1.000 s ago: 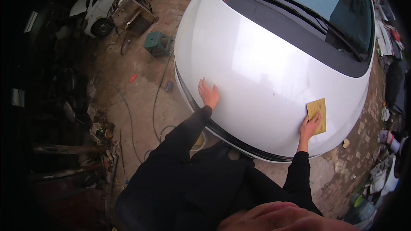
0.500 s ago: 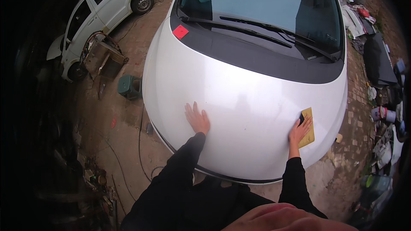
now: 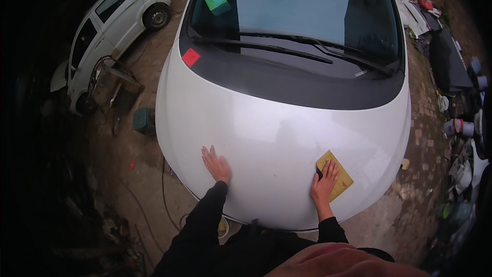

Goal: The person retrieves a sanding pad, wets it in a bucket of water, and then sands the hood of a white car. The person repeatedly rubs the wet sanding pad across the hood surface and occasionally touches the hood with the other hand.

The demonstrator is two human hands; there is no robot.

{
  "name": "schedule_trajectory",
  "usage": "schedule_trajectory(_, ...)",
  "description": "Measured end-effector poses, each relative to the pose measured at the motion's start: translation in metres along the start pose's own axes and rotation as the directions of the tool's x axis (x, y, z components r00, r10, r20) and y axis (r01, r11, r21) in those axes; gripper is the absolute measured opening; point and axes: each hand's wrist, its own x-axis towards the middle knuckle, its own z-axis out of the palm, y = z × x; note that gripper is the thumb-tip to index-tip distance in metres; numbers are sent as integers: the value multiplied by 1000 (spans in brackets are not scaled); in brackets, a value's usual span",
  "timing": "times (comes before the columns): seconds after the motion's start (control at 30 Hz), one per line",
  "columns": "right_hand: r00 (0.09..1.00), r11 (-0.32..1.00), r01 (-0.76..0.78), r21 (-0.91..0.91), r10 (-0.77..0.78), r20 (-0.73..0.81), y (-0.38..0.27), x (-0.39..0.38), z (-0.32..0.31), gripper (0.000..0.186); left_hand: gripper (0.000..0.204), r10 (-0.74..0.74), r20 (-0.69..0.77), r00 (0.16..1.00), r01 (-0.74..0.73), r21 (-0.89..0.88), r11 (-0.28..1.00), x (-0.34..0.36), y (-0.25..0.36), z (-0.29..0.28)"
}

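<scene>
In front of me is the smooth white hood (image 3: 266, 149) of a car. My left hand (image 3: 217, 165) lies flat on its left part, fingers apart, with nothing in it. On the right part, my right hand (image 3: 324, 179) presses on a yellow rectangular sheet (image 3: 342, 180) that looks like sandpaper. The sheet lies slanted under the fingers. Something black (image 3: 319, 171) shows between the thumb and the sheet's left edge; most of it is hidden by the hand. A small dark spot (image 3: 275, 176) marks the hood between my hands.
A red square (image 3: 190, 58) lies at the hood's rear left corner, below the windscreen (image 3: 292, 7) and wipers. Left stand a green stool (image 3: 144, 120), a wooden box-like frame (image 3: 117, 86) and another white car (image 3: 115, 13). A bucket (image 3: 223, 227) sits by my left forearm. Scrap and containers (image 3: 459, 127) line the right.
My right hand has slid left and nearer across the hood with the yellow sheet, which is now more slanted. My left hand stays about where it was. The whole view has shifted.
</scene>
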Motion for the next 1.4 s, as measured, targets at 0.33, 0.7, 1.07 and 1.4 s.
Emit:
schedule_trajectory(0.33, 922, 965, -257, 56, 262, -286, 138, 247, -78, 72, 57, -14, -2, 1000, 14, -2, 1000, 2, -2, 1)
schedule_trajectory(0.7, 993, 996, 84, 18, -85, 76, 27, 72, -39, 74, 56, 13, -8, 1000, -13, -28, 1000, 1, -2, 1)
schedule_trajectory(1.07, 992, 999, -9, -40, 4, -127, 42, 97, -37, 76, 58, 5, 6, 1000, -5, -34, 999, 0, -9, 5)
schedule_trajectory(1.4, 989, 980, 143, 138, -148, 24, -12, -55, -34, 73, 58, 8, 45, 999, -6, -43, 999, 0, -2, 5)
